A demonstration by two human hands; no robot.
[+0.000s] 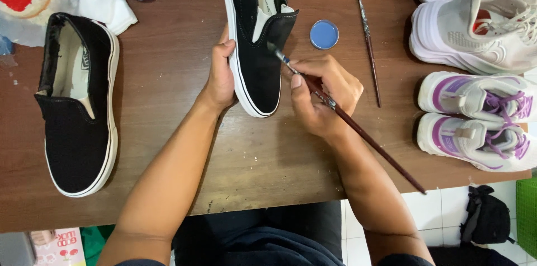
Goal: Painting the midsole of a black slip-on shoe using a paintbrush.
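On the counter [168,76], the left hand [221,78] grips the black slip-on shoe [260,48] while the right hand [321,95] pinches a paintbrush [347,118] at its side; painting looks underway, the second black shoe [75,109] lying untouched far left.

Left hand [220,78] steadies the black slip-on shoe [258,31] by its white sole edge on the brown counter [168,76]. Right hand [321,95] has a pinch grip on a long paintbrush [358,126], its tip touching the shoe's upper. A small blue paint lid [324,34] sits just beside, a second brush [369,48] nearby.
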